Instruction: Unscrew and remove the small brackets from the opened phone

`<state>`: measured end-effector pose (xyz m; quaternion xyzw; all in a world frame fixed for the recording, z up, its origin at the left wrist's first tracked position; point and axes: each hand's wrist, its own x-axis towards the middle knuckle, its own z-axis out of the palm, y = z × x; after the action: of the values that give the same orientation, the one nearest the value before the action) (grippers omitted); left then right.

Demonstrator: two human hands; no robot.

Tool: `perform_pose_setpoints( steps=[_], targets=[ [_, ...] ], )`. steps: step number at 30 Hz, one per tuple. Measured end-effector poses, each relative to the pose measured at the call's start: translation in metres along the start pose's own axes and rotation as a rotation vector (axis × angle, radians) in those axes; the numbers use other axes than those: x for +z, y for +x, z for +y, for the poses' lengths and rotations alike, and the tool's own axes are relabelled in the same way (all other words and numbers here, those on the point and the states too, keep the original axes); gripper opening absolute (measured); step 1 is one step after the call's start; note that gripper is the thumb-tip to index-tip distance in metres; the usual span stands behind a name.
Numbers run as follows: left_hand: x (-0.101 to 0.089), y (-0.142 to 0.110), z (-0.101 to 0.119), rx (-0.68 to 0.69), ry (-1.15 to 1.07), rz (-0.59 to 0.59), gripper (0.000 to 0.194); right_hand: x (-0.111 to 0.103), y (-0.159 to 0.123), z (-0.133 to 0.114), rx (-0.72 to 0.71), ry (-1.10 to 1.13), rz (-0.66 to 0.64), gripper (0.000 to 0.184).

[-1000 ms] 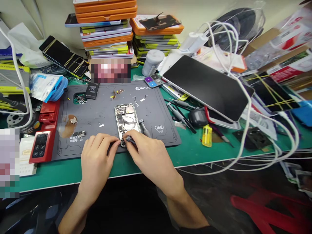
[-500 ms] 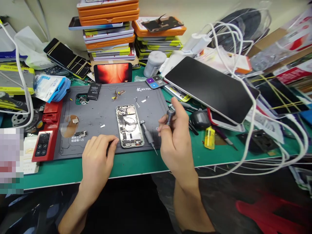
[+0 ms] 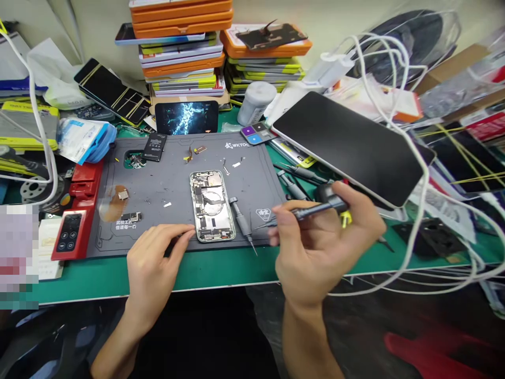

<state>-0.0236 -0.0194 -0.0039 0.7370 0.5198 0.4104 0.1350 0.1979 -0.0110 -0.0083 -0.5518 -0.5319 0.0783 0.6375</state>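
An opened smartphone (image 3: 214,208), its inner parts bare, lies on the grey work mat (image 3: 173,192). At its lower left edge are the fingertips of my left hand (image 3: 155,263), thumb and forefinger pinched together; whether anything is between them is hidden. My right hand (image 3: 319,247) is closed around a slim grey screwdriver (image 3: 311,210), held nearly level above the mat's right edge with its tip pointing left. A second grey screwdriver (image 3: 241,221) lies along the smartphone's right side.
A phone playing video (image 3: 187,118) leans at the back before stacked boxes (image 3: 183,68). A battery (image 3: 154,146) and small parts are scattered on the mat. To the left is a red device (image 3: 70,234); to the right, a large dark-screened tablet (image 3: 349,145) and white cables (image 3: 418,210).
My right hand has shifted right and turned, bringing the screwdriver from nearly end-on to level. My left fingertips are slightly closer to the smartphone's edge. The video picture has changed from red to blue.
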Motion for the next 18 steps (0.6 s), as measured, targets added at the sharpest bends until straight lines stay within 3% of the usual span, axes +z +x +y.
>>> perform_pose_setpoints(
  steps=[3, 7, 18],
  targets=[
    [-0.002, 0.000, 0.001, -0.020, -0.026, 0.041, 0.009, 0.026, -0.014, -0.021, 0.074, 0.278, -0.030, 0.068],
    [-0.004, 0.001, 0.003, -0.065, -0.053, 0.091, 0.009, 0.048, -0.026, -0.032, 0.044, 0.374, -0.019, 0.065],
    [-0.004, 0.002, 0.005, -0.067, -0.080, -0.004, 0.009, 0.045, -0.035, -0.026, -0.016, 0.297, -0.072, 0.064]
  ],
)
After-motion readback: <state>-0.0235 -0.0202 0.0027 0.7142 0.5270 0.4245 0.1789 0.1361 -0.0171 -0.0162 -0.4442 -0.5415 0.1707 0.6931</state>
